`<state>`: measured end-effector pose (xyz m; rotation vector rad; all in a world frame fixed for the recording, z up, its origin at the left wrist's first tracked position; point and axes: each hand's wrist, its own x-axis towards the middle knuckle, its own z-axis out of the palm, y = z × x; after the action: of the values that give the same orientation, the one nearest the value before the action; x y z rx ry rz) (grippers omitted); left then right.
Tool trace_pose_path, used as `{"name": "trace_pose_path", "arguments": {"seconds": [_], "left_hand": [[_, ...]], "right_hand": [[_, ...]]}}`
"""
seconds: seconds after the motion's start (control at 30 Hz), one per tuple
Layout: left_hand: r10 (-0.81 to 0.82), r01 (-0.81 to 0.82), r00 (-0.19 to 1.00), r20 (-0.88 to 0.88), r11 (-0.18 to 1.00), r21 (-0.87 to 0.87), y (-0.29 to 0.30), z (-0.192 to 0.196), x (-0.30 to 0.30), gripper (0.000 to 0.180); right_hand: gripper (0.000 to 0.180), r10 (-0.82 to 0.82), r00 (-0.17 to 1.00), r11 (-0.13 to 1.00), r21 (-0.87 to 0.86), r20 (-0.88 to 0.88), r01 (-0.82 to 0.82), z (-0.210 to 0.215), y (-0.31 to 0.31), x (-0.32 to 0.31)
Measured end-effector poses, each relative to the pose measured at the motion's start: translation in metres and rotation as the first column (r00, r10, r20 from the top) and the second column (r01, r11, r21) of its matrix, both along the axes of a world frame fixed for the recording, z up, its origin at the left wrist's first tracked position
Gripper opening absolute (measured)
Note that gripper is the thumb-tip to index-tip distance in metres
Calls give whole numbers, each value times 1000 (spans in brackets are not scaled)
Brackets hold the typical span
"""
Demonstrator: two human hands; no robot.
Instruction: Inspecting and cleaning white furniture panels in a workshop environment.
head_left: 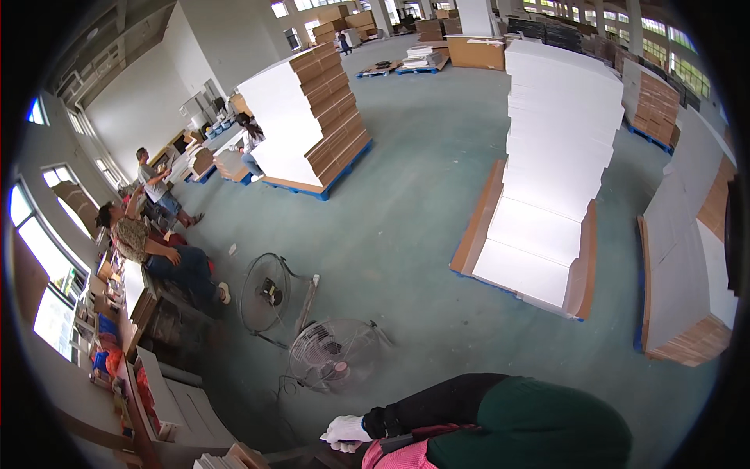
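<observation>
My right hand, in a white glove, is low in the middle of the view. Its fingers are curled closed, and whatever they may hold is hidden. The forearm wears a black sleeve with a dark band at the wrist, below a dark green upper sleeve. Pink checkered cloth shows under the arm. Just beneath the hand is a dark area that I cannot make out. My left hand is out of view.
Two round floor fans stand ahead of my hand. A cluttered workbench runs along the left windows, where a person sits. White and brown board stacks rest on blue pallets. Flat pieces lie at the bottom edge.
</observation>
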<state>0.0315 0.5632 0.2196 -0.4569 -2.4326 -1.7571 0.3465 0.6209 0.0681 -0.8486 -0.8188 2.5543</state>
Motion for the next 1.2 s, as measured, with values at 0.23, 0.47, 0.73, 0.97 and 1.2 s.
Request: {"name": "trace_pose_path", "arguments": {"seconds": [0.23,0.47,0.73,0.97,1.2], "left_hand": [[373,-398,863,340,917,6,-84,-26,-108,65],[-11,-60,918,396,984,166,-213,-115,-235,77],[-71,-79,918,390,932,354,-188,-83,-266,76],[54,-278,911,410,813,512,-144,-103,-310,70],[11,-330,895,446,690,644,-134,-79,-293,43]], "right_hand": [[26,91,980,996,-38,176,-86,19,2,-24],[33,351,906,935,-35,238,-353,-4,1,-117],[26,367,892,902,135,262,-411,29,26,-248],[20,23,925,712,643,378,-281,64,87,-350],[25,-180,924,18,940,338,-340,101,135,-425]]}}
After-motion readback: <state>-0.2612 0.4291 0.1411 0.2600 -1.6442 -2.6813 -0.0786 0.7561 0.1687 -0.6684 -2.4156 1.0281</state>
